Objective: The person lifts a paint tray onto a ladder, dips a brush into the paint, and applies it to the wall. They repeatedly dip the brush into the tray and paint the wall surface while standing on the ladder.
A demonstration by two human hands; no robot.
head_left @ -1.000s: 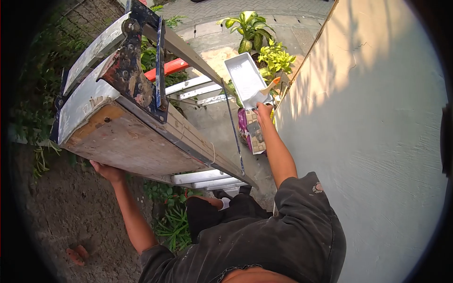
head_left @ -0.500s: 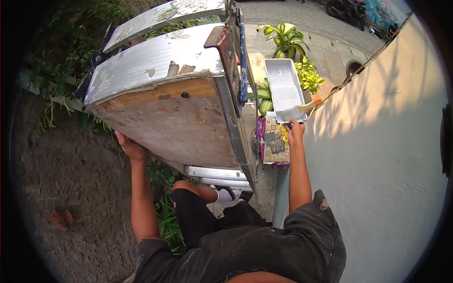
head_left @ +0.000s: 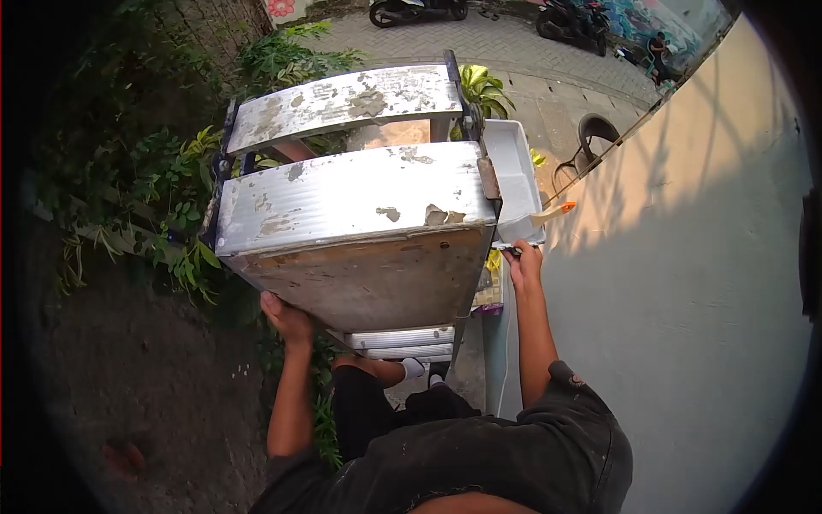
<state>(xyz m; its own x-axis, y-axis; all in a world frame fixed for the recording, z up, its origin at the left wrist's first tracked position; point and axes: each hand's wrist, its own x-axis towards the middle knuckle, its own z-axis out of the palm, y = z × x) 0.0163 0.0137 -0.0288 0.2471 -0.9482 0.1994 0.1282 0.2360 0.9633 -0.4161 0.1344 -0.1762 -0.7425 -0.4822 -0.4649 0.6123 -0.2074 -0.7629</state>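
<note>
An aluminium stepladder [head_left: 351, 193] stands in front of me, its steps spotted with dried paint and a worn board [head_left: 377, 283] on its near side. My left hand [head_left: 289, 320] grips the ladder's left edge; the thumb shows, while the fingers are hidden behind it. To the ladder's right, my right hand [head_left: 526, 260] is closed on the near rim of a pale paint tray [head_left: 511, 176]. A paintbrush [head_left: 552, 214] with an orange-tipped handle rests across the tray's right side. The ladder covers part of the tray's left side.
A painted wall [head_left: 668, 300] runs close along my right. Leafy plants [head_left: 184, 180] and bare soil [head_left: 154, 360] lie to the left. Beyond are a dark bucket [head_left: 597, 133], parked motorbikes [head_left: 574, 26] and a seated person [head_left: 658, 56]. A tiled box [head_left: 490, 291] sits below the tray.
In view, the ladder and my left hand have shifted right and lower. The ladder now overlaps the tray's left side. My right hand keeps hold of the tray, slightly lower in view.
</note>
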